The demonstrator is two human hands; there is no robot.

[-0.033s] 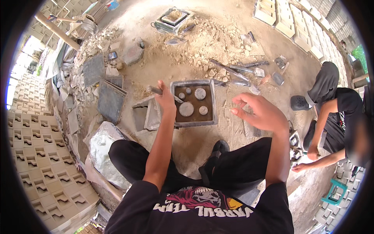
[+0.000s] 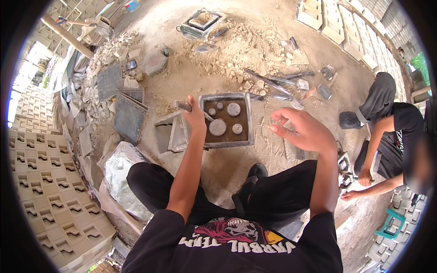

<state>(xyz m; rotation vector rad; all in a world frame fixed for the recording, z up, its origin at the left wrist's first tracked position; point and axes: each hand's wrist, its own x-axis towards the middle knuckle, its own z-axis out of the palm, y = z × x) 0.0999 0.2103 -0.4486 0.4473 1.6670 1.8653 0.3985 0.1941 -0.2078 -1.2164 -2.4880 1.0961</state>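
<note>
My left hand point(image 2: 195, 118) is closed round a tool with a rounded grey handle point(image 2: 183, 106). A thin flat end of that tool shows past the fingers, over the left rim of a square metal mould point(image 2: 227, 146). The mould lies on the ground in front of me with brown material inside. Several round grey discs point(image 2: 217, 128) of different sizes sit in it. To the right of the mould hovers my right hand point(image 2: 302, 129), its fingers loosely bent and the thumb apart, with nothing visible in it.
Broken slabs point(image 2: 175, 134) lie left of the mould. Crushed rubble point(image 2: 255, 43) is heaped beyond it, beside metal bars point(image 2: 268, 82) and a second mould point(image 2: 201, 22). A co-worker point(image 2: 396, 132) crouches at the right. Stacked pale blocks point(image 2: 50, 182) stand at the left, near a white rock point(image 2: 123, 175).
The tool's handle in my left hand has tilted slightly, and the hand has shifted a little. My right hand stays in nearly the same place.
</note>
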